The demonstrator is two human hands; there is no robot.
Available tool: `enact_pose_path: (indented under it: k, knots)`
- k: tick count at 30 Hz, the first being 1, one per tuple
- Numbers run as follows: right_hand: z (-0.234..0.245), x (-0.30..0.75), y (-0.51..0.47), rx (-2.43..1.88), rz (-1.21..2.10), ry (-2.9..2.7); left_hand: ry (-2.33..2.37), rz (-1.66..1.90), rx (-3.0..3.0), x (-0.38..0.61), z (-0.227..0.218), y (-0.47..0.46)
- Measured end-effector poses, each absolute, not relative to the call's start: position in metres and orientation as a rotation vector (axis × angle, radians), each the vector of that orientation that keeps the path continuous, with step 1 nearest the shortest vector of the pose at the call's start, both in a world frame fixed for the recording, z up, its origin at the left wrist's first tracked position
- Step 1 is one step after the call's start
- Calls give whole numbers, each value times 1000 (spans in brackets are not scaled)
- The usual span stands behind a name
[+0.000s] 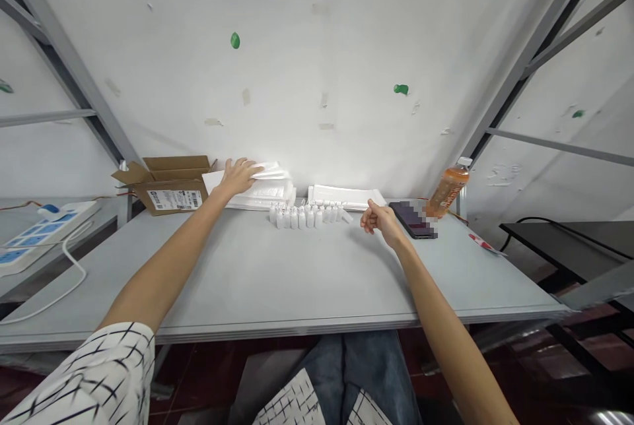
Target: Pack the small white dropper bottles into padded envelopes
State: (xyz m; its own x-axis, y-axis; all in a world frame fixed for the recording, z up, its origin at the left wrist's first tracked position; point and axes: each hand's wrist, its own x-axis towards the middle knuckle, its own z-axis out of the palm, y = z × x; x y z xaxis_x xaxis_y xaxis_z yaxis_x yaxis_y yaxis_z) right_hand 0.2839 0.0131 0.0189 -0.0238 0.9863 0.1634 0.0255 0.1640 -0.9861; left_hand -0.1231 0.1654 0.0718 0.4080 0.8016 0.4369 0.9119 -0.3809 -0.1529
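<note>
Back edge of grey tabletop (pixel 247 280): left hand (pixel 239 176) open, flat on white foam sheets (pixel 262 189); right hand (pixel 381 222) half-curled, empty, just beside small white plastic bottles (pixel 302 217); phone (pixel 409 219) partly pixelated.

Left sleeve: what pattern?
The left sleeve is white with thin black crossing lines, like a loose grid; it shows best in the head view.
</note>
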Motion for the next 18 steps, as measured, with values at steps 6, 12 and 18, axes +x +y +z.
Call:
enact_pose_path:
  k: [6,12,18]
  knots:
    - [15,292,17,-1145,1010,-1296,-1287,-326,-2264,-119,53,165]
    - [17,288,14,-1137,984,-1354,-1423,-354,-2338,-128,40,166]
    - [10,295,34,-1282,561,-1398,-1514,-485,-2292,-123,28,169]
